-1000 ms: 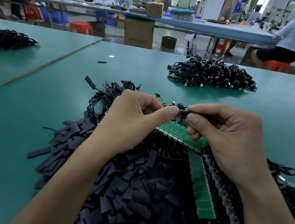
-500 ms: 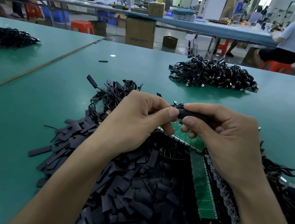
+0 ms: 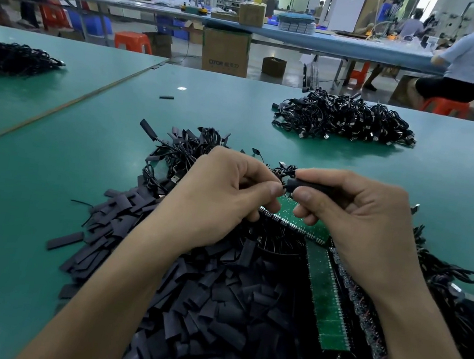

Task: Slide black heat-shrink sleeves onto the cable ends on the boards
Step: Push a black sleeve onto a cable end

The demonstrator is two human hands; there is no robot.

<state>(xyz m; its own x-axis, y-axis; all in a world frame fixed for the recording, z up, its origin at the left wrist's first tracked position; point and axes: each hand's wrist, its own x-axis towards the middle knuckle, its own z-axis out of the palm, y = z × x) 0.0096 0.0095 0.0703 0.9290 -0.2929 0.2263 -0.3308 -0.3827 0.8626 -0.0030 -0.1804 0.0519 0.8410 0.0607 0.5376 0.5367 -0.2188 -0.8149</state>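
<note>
My right hand [image 3: 363,223] pinches a black heat-shrink sleeve [image 3: 306,185] between thumb and forefinger. My left hand [image 3: 218,201] pinches a thin black cable end [image 3: 282,175] right at the sleeve's left mouth. Both hands hover above green circuit boards [image 3: 326,293] with cables attached. A big heap of loose black sleeves [image 3: 215,309] lies below my wrists. How far the cable sits inside the sleeve is hidden by my fingers.
A pile of black cables [image 3: 343,120] lies at the back right of the green table [image 3: 51,187], another pile [image 3: 13,58] far left. One stray sleeve [image 3: 167,97] lies mid-table. A seated person [image 3: 467,64] works at the far bench.
The sleeve in my right hand has moved left towards my left fingertips, and more of it now shows beyond my right thumb. Both hands stay over the boards.
</note>
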